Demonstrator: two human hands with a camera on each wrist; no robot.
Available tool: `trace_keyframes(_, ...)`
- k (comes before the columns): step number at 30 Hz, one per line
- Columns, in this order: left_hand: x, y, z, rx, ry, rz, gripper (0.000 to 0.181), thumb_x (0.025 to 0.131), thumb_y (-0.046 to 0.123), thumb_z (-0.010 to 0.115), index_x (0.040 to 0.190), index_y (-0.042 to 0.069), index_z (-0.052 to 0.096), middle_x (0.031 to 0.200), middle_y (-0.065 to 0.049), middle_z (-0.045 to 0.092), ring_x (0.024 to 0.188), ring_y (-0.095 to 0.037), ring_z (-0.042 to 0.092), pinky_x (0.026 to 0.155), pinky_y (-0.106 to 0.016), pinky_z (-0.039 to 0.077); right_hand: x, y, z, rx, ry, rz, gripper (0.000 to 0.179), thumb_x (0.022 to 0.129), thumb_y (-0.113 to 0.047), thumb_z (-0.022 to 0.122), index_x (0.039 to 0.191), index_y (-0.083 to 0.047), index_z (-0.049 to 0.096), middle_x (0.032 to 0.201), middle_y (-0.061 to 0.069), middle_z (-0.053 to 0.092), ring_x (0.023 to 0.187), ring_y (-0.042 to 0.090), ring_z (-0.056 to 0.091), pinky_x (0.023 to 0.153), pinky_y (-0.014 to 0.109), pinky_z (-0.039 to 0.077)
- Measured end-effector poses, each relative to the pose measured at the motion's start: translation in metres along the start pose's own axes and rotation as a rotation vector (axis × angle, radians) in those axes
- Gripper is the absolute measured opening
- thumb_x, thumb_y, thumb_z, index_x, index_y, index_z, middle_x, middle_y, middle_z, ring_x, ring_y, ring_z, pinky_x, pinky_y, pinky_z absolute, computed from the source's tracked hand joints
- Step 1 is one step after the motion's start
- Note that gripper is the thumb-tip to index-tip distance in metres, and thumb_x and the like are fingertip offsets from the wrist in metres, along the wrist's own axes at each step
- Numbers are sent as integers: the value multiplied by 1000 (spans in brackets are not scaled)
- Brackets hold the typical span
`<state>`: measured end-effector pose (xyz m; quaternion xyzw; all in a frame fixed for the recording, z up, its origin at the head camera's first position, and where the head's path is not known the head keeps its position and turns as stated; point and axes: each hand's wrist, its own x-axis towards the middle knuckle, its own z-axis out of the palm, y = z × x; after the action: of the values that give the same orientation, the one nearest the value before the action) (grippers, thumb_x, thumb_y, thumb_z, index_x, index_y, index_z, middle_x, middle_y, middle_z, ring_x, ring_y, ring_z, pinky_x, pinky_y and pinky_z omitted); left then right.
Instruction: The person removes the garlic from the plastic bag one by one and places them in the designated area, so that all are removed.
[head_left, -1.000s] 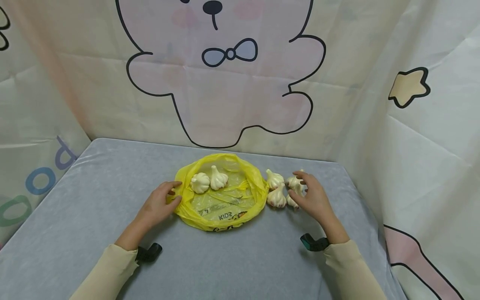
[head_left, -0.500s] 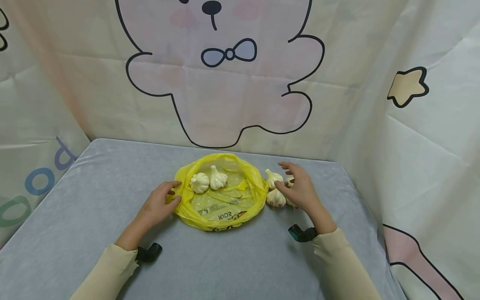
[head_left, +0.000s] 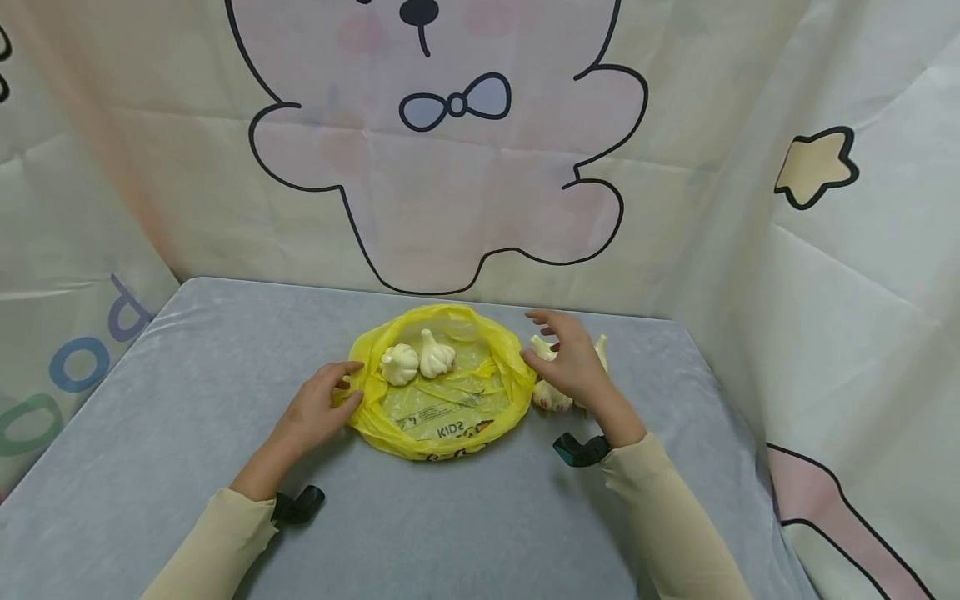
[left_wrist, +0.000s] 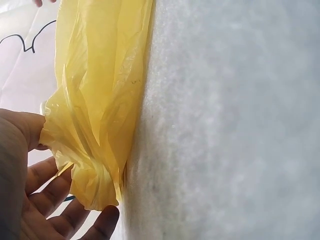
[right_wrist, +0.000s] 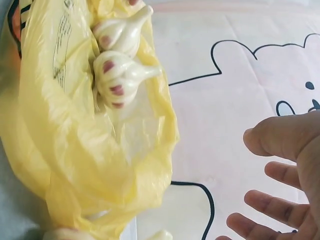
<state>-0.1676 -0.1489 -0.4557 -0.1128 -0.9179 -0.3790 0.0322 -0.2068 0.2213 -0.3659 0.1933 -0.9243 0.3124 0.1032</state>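
A yellow plastic bag [head_left: 365, 433] lies spread with its mouth up, two white garlic bulbs [head_left: 437, 357] inside it. My left hand [head_left: 318, 408] is at the bag's left side, and in the left wrist view its loosely bent fingers [left_wrist: 47, 190] and thumb touch the crumpled plastic. Just right of the bag, my right hand [head_left: 573, 367] hovers above more garlic bulbs [head_left: 551, 398] and partly hides them. The right wrist view shows its thumb [right_wrist: 272, 136] and fingers spread, with nothing between them. There the two bulbs in the bag [right_wrist: 120, 80] show purple patches.
A grey cloth covers the table [head_left: 442, 533]. Behind it hangs a curtain [head_left: 690, 125] printed with a cartoon bear, and more printed cloth closes off both sides. Each wrist wears a small black camera [head_left: 581, 450].
My right hand has moved left across the garlic bulbs to the bag's right rim, with its fingers spread. My left hand and the bag have stayed in place.
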Motion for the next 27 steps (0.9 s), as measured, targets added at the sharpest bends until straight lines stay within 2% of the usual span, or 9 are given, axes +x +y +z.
trace_keyframes(14, 0, 0, -3, 5, -17, 5, 46, 95, 18, 58, 137, 2, 49, 132, -21, 53, 109, -34, 57, 86, -50, 51, 17, -12, 19, 25, -77, -18, 51, 87, -24, 69, 135, -15, 53, 134, 9, 54, 113, 35, 56, 83, 48, 53)
trace_keyframes(22, 0, 1, -3, 6, -18, -3, 46, 95, 18, 58, 137, 2, 48, 132, -20, 53, 110, -35, 57, 87, -51, 51, 23, -26, 37, 48, -107, -66, 51, 88, -25, 69, 135, -12, 53, 132, 11, 54, 111, 33, 56, 82, 45, 53)
trace_keyframes(27, 0, 1, -2, -3, -19, 1, 46, 95, 18, 58, 137, 2, 48, 132, -21, 53, 110, -35, 57, 88, -51, 51, 30, -33, 49, 88, -124, -82, 51, 88, -23, 69, 135, -11, 53, 130, 13, 54, 111, 35, 56, 83, 49, 54)
